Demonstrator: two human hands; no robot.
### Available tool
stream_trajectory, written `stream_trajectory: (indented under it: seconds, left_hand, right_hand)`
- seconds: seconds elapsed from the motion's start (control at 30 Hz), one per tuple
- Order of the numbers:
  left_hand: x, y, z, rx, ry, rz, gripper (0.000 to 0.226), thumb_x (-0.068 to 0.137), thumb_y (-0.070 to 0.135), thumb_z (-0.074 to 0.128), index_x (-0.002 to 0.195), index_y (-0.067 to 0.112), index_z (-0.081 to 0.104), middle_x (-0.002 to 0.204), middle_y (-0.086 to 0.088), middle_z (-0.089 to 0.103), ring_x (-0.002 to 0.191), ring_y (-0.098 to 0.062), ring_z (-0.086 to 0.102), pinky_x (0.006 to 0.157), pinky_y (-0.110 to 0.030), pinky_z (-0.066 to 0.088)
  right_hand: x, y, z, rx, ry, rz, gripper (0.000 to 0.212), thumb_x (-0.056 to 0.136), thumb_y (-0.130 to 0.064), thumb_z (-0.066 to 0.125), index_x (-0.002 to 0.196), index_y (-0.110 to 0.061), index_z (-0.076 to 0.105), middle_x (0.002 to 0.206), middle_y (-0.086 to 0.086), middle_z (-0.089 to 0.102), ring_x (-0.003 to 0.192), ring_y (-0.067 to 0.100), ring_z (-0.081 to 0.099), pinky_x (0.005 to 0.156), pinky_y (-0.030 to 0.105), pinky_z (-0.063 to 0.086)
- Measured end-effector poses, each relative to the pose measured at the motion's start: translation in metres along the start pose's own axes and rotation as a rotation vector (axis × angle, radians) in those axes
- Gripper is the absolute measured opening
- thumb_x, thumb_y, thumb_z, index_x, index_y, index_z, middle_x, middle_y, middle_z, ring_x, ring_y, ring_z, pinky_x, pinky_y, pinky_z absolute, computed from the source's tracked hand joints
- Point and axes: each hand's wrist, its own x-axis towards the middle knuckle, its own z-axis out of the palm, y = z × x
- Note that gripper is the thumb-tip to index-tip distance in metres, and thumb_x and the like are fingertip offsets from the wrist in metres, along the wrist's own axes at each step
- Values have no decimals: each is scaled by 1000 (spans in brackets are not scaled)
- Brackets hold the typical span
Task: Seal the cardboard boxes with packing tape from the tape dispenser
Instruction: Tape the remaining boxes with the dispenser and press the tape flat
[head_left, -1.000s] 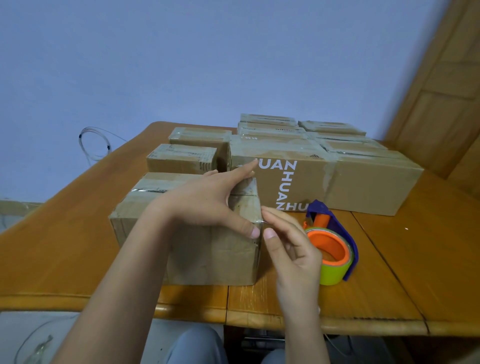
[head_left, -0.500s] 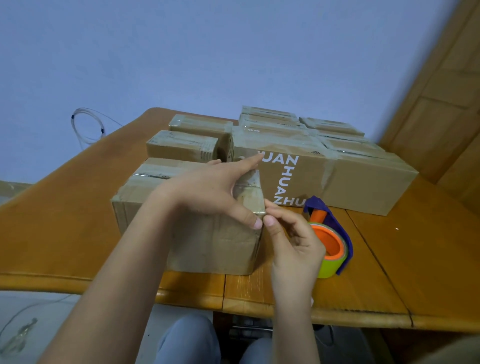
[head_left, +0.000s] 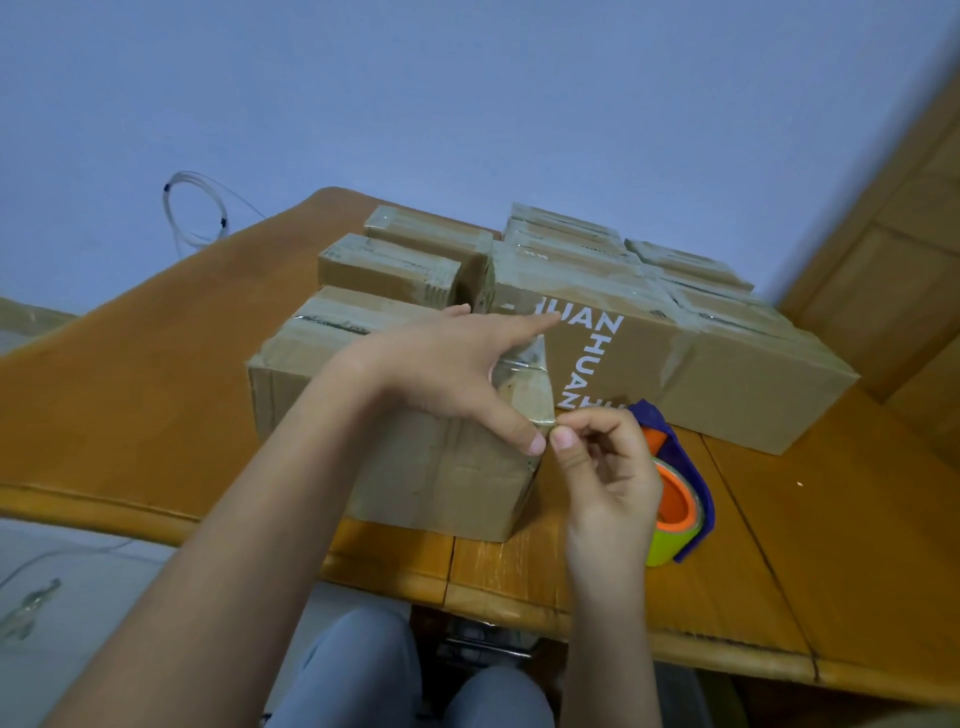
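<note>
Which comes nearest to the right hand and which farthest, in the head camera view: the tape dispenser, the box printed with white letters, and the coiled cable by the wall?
From the right hand:
1. Tape dispenser, right beside the hand on the table, partly behind it.
2. Box printed with white letters, just beyond the hand, toward the wall.
3. Coiled cable, far off to the left, past the table's back edge.

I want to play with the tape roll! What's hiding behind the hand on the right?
The right hand covers part of the tape dispenser lying on the table. Its orange core, green roll and purple frame show; the covered left part cannot be seen.
</note>
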Motion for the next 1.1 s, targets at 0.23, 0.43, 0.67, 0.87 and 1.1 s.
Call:
stream_trajectory:
  seconds: [0.23, 0.43, 0.67, 0.87, 1.1]
  left_hand:
    - [-2, 4, -1, 9, 26, 18, 110, 72, 56, 72, 153, 31, 3, 158, 15, 16, 143, 0, 14, 120, -39, 0]
    - [0, 3, -2, -4, 9, 43, 106, 75, 49, 73, 153, 28, 4, 159, 11, 17, 141, -3, 15, 110, -19, 9]
    - [6, -1, 0, 17, -17, 49, 107, 76, 50, 73, 153, 28, 2, 157, 6, 21, 141, -10, 19, 108, -19, 15]
    - [6, -1, -1, 16, -30, 61, 107, 77, 49, 73, 153, 30, 1, 157, 7, 21, 140, -9, 19, 109, -20, 16]
    - [6, -2, 1, 63, -40, 50, 117, 70, 60, 73, 153, 27, -3, 155, 3, 23, 137, -14, 21, 111, -24, 18]
  right_hand:
    - [5, 2, -6, 82, -97, 10, 27, 83, -7, 59, 78, -34, 63, 75, -16, 59, 75, 1, 53, 70, 14, 43]
    - [14, 16, 2, 307, -129, 130, 12, 74, -34, 77, 72, -33, 66, 74, -17, 56, 76, 2, 50, 72, 16, 41]
    - [35, 15, -12, 351, -378, 292, 31, 56, -47, 85, 68, -25, 66, 81, -11, 56, 81, 6, 52, 71, 19, 43]
    - [39, 12, -17, 267, -373, 331, 12, 66, -21, 78, 62, -24, 67, 81, -10, 60, 81, 7, 57, 73, 22, 46]
    - [53, 15, -15, 192, -338, 502, 43, 47, -6, 76, 83, -16, 54, 83, 1, 49, 85, 16, 45, 68, 23, 42]
